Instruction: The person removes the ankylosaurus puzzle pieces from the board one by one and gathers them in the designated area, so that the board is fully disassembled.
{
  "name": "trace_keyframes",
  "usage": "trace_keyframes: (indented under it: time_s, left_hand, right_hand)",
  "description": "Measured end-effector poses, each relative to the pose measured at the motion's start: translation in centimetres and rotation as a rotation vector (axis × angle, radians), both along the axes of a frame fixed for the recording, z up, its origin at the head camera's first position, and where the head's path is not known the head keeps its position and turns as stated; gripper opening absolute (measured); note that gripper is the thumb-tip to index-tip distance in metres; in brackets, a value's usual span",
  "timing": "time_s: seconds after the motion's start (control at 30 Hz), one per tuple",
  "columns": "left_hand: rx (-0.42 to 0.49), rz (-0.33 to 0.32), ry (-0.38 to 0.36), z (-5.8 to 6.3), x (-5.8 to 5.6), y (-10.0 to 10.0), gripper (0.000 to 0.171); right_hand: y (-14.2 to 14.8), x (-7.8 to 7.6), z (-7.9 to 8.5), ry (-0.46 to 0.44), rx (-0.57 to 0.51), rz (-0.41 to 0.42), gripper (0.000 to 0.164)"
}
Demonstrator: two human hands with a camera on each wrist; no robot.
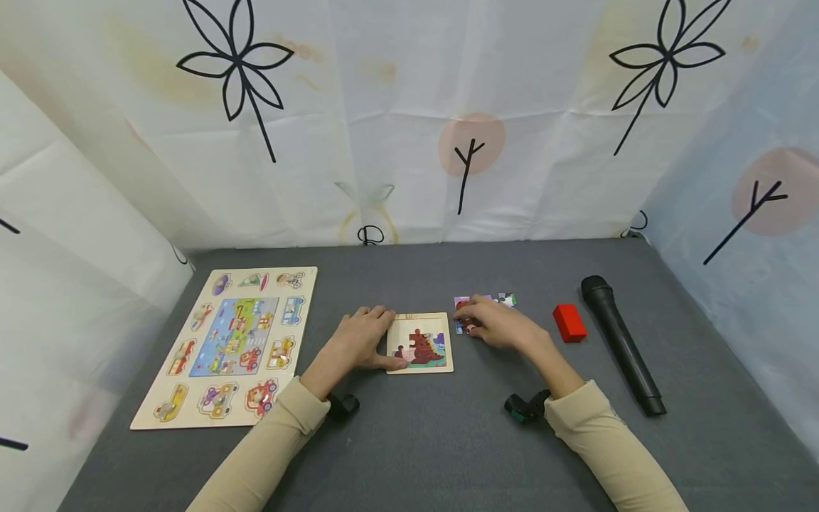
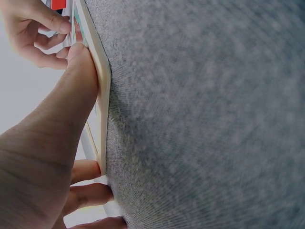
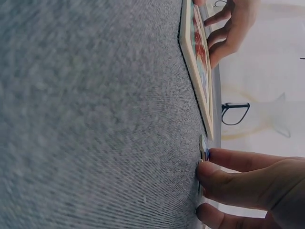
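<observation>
A small wooden jigsaw board [image 1: 402,327] lies in the middle of the table, its lower right part filled with a red dinosaur picture [image 1: 427,348] and its upper left bare. My left hand [image 1: 358,340] holds it by the left side, thumb [image 2: 82,62] over the near edge and fingers at the far corner. Just right of the board, my right hand [image 1: 505,326] pinches a puzzle piece [image 3: 205,149] low at the table between thumb and index finger. Loose jigsaw pieces [image 1: 507,299] lie around and partly under those fingers, which hide some of them.
At the left lies a large wooden puzzle board [image 1: 166,363] with vehicle pieces. A red block [image 1: 569,323] and a black microphone [image 1: 623,348] lie to the right. Printed white cloth [image 1: 409,142] hangs behind the grey table [image 1: 422,448] and at both sides.
</observation>
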State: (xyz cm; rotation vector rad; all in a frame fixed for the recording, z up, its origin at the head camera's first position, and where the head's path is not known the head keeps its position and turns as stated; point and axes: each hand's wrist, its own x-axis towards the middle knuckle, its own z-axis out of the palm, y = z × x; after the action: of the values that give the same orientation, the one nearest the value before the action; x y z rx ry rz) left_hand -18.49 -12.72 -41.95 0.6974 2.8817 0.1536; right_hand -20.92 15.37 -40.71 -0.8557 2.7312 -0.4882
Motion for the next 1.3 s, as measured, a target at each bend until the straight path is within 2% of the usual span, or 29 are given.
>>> trace_keyframes:
  time_s: [0.13,0.43,1.03,1.3]
  left_hand:
    - [0.001,0.000,-0.002,0.17,0.11,0.03,0.096]
    - [0.004,0.001,-0.001,0.18,0.14,-0.01,0.096]
    - [0.002,0.001,-0.006,0.15,0.09,0.05,0.095]
    - [0.004,0.002,-0.002,0.14,0.12,0.06,0.097]
  right_hand:
    - [0.06,-0.03,0.07,-0.007,0.010,-0.027,0.037]
    - [0.02,-0.03,0.01,0.016,-0.007,-0.005,0.036]
    - [0.06,0.22,0.22,0.025,-0.005,-0.031,0.037]
    - [-0.37,0.60,0.95,0.054,-0.046,0.006,0.037]
